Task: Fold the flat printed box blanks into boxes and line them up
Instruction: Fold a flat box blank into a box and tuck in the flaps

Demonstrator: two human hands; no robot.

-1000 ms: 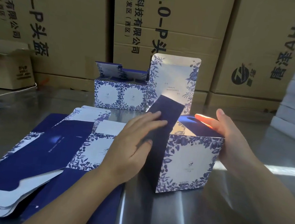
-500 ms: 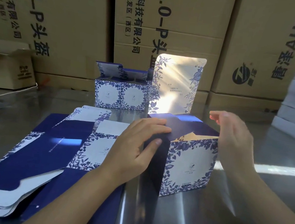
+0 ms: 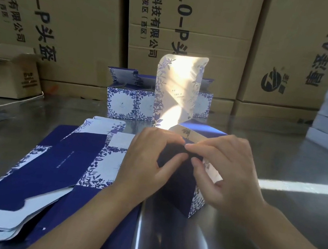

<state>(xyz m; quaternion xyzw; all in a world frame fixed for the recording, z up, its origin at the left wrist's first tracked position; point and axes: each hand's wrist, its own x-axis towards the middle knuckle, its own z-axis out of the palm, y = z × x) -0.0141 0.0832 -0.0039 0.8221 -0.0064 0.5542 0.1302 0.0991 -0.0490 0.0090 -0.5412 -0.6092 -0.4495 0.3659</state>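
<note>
Head view, and the half-built box (image 3: 173, 189) stands upright dead centre on the steel table (image 3: 270, 230), caught between both hands. The left hand (image 3: 146, 163) is on it from 9 o'clock, fingers curled over the top edge and thumb pressed to the dark blue side panel. The right hand (image 3: 229, 173) comes in from 3 o'clock, thumb and fingers closed on what looks like a small printed flap (image 3: 213, 172) at the top. The fingertips nearly meet over the opening, so neither hand is nearer: this reads as a 2-handed tuck. The long axis belongs to the tall lid flap (image 3: 177, 93), rising straight up at 12 o'clock from the box's far edge, sunlit, not yet folded. My read is that the side flaps go in first, then that lid swings down toward 6 o'clock. Finished boxes (image 3: 128, 103) wait in a row beyond at 11 o'clock, well apart. The flat blanks (image 3: 67, 164) lie at 9 o'clock, just beside the left wrist.
</note>
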